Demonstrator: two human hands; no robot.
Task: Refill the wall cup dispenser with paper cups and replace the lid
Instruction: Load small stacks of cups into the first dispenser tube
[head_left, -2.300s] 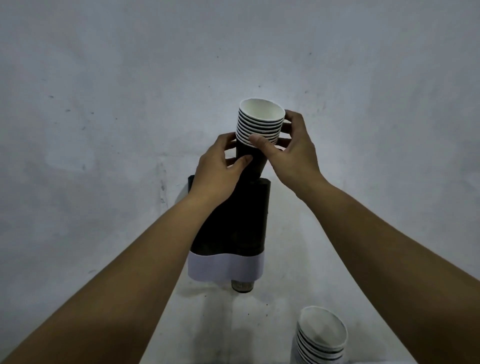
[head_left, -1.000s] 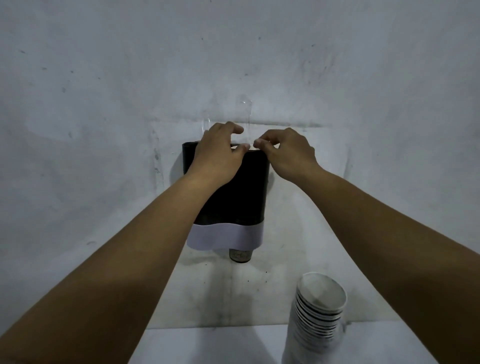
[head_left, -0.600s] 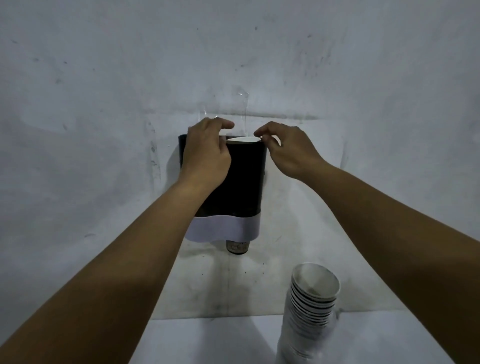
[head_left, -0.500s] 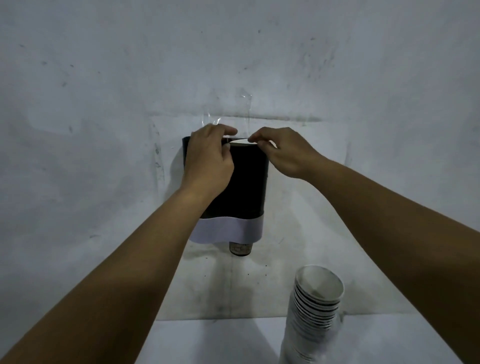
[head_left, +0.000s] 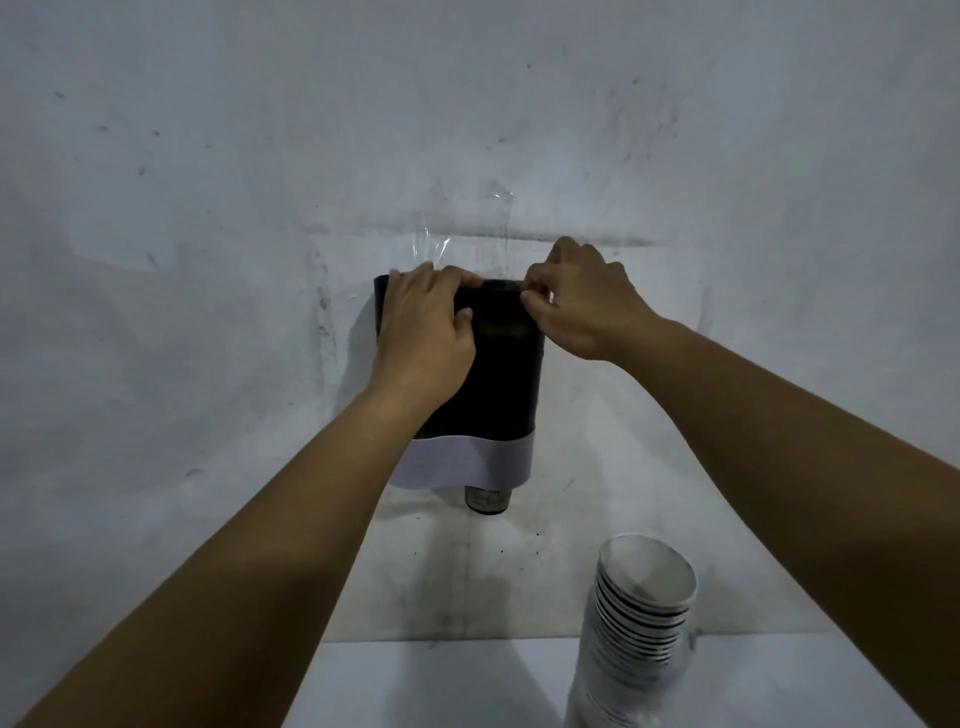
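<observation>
Up high, left hand (head_left: 423, 332) gripping dispenser (head_left: 501, 374), right hand (head_left: 584, 306) pinching rim.

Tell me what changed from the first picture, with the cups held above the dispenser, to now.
The held cups went down into the dispenser and out of sight. Both hands dropped to its top edge: the left hand lies over the left corner, the right hand pinches at the right. The white rim seen a moment ago no longer shows. The spare cup stack and the bottom cup stayed.

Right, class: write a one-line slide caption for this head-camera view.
Both hands, left and right, grip the top of the black wall cup dispenser; spare cups stand below.
</observation>
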